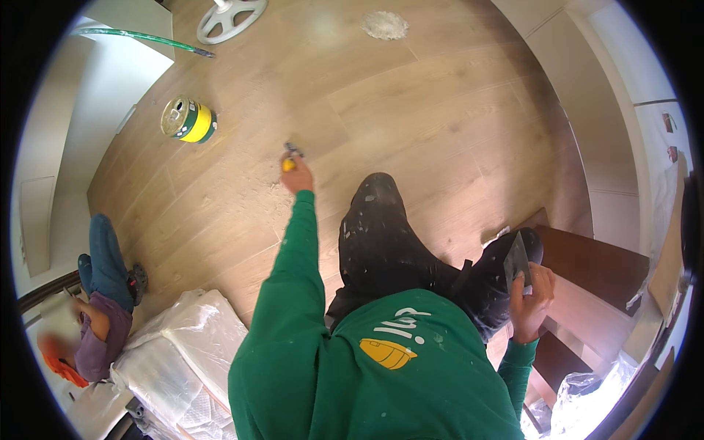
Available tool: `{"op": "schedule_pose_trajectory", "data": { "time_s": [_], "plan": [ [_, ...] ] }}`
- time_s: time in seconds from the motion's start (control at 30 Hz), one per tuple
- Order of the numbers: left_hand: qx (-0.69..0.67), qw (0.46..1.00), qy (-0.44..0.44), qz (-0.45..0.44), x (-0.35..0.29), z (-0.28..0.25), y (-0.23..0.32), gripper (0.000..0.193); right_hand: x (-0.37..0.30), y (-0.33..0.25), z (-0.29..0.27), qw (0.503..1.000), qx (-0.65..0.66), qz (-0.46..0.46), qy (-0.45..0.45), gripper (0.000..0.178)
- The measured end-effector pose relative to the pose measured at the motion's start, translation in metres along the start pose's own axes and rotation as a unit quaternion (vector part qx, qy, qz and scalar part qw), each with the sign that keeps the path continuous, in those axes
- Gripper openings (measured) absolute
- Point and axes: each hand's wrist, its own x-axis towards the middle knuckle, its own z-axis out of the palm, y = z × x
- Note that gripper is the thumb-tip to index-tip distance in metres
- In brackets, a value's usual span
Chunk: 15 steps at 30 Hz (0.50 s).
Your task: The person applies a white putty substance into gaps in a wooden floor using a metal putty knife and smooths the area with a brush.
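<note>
My left hand (297,177) reaches out low over the wood-look floor. Its fingers are closed around a small tool with a yellow handle (289,164) and a grey-black end; blur hides its exact kind. Beside my right thigh, my right hand (534,302) grips a putty knife (517,262), its broad grey metal blade pointing up and away from me. The handle is mostly hidden in the fingers. To the left of my left hand and farther off, a green and yellow metal can (194,123) stands on the floor.
A white spoked wheel-like base (233,17) and a green hose or rod (139,34) lie far left. A pale powdery patch (386,26) marks the floor. Dark brown steps (587,257) rise at right. Plastic-wrapped furniture (183,341) and another person (103,323) are at left.
</note>
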Motion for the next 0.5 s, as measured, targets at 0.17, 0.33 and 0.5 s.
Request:
{"op": "schedule_pose_trajectory", "data": {
  "time_s": [0.17,0.33,0.5],
  "plan": [
    [-0.082,0.952,-0.296,-0.013,-0.074,0.105,0.047,0.024,0.021,-0.025,0.027,0.995,0.066,-0.035,-0.058,0.012],
    [-0.007,0.961,-0.278,-0.011,-0.043,0.124,-0.008,0.030,0.017,-0.035,0.041,0.991,0.089,-0.049,-0.083,0.014],
    [0.103,0.987,-0.106,0.065,0.073,0.020,-0.065,0.026,0.012,-0.008,0.032,0.996,0.078,0.001,-0.045,0.014]
  ]
}}
